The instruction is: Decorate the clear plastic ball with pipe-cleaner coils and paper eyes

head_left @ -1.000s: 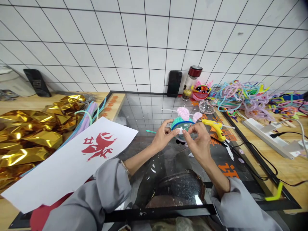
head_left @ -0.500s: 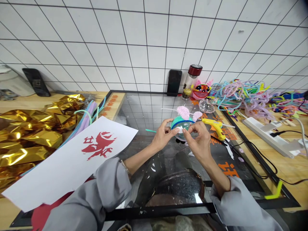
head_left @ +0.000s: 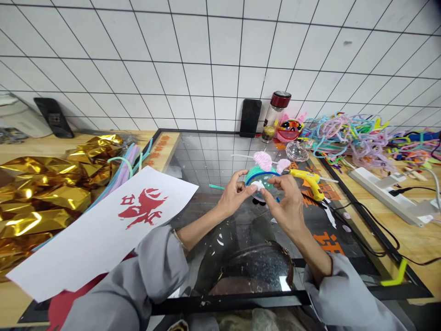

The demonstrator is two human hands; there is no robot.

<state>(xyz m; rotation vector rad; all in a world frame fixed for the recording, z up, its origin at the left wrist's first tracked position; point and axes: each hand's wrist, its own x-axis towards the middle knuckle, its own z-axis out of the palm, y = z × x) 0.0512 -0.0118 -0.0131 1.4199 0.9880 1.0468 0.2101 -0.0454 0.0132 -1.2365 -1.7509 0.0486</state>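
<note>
My left hand (head_left: 234, 195) pinches a small white piece (head_left: 258, 185) between thumb and bent fingers, in front of a clear rounded dome (head_left: 266, 181). Green fuzzy stems (head_left: 255, 173) and a blue one edge the dome's top. Two pink fuzzy shapes (head_left: 262, 160) stand above it, and small black bits (head_left: 259, 202) show below. The thumb of my right hand (head_left: 285, 197) touches the white piece's right side; its index finger is apart from the thumb, over the dome. Whether the white piece touches the dome I cannot tell.
A yellow glue gun (head_left: 310, 181) lies right of my hands, its black cord trailing. Beyond are a glass bottle (head_left: 274, 119), a phone (head_left: 250, 118), tangled fuzzy stems (head_left: 358, 138) and a power strip (head_left: 386, 195). White paper (head_left: 99, 239) and gold foil (head_left: 41, 188) lie left.
My right thumb and index finger have spread a little further apart, the thumb lower. My left hand has hardly moved and still holds the white piece. The view has shifted slightly.
</note>
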